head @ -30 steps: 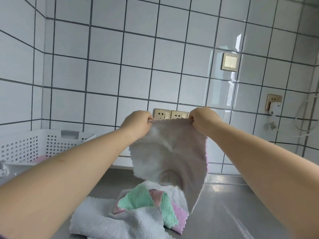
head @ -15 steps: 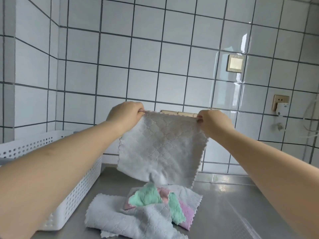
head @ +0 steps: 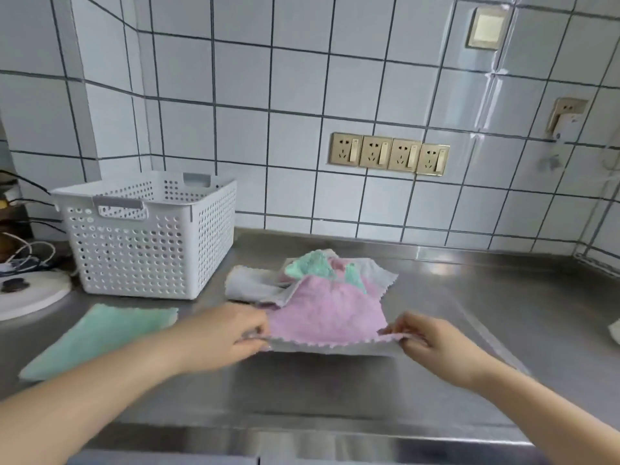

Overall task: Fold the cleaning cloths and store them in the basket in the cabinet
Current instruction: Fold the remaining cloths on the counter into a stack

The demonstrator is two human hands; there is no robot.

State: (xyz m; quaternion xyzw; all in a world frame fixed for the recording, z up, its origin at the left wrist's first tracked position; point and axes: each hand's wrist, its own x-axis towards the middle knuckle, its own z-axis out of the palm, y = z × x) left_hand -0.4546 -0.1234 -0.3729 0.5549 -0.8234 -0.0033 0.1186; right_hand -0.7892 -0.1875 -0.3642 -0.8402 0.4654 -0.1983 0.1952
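Note:
A pink-and-grey cleaning cloth (head: 327, 313) lies spread low over the steel counter (head: 486, 313), its near edge lifted. My left hand (head: 228, 333) pinches the cloth's near left corner and my right hand (head: 432, 344) pinches the near right corner. Its far part drapes over a loose pile of cloths (head: 312, 270) in green, pink and grey. A green cloth (head: 100, 337) lies flat on the counter at the left. A white perforated basket (head: 147, 233) stands at the back left against the tiled wall.
A row of gold wall sockets (head: 389, 154) sits above the counter. Cables and a round white object (head: 30, 293) lie at the far left beside the basket. A white item (head: 615, 330) shows at the right edge. The counter's front edge runs below my arms.
The cloth was held up in the air by its top corners, grey side showing. It has come down to the counter, pink side up, and my view has tipped downward.

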